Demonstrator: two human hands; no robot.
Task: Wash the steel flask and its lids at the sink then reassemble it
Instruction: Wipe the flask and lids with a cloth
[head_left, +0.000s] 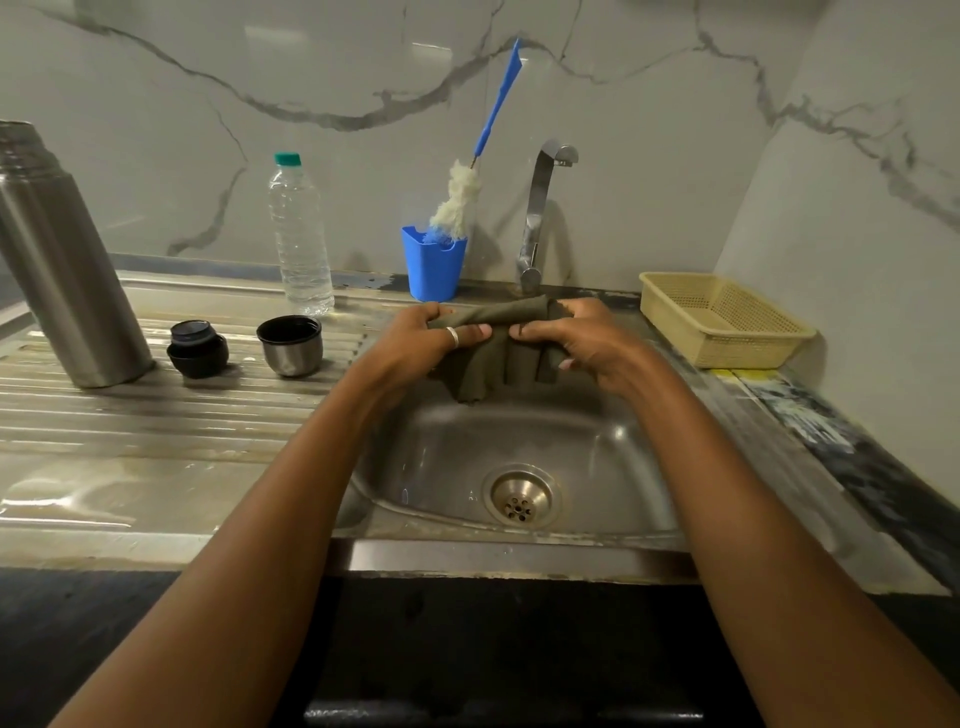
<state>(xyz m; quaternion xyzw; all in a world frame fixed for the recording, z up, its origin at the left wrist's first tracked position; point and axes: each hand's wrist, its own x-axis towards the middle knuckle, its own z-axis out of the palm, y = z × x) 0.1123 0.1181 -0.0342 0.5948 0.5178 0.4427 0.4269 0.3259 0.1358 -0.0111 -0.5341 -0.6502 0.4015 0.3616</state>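
Left hand (426, 338) and right hand (582, 338) clutch a limp cloth (498, 317) over the sink (597, 457). The steel flask (67, 270), at the counter's (156, 441) left edge, looks rigid and slick; grasp its mid-body.

A clear plastic water bottle (300, 234) with a green cap stands upright, and to its right a blue cup (434, 270) holds a brush (457, 200) with a fluffy white head and a long blue handle tilted toward the marbled wall (649, 156). Right of the cup rises a steel tap (537, 218), with a dark olive cloth (498, 312) bunched in front of it. A pale yellow perforated basket (748, 351) sits on the counter (810, 415) in the right corner.
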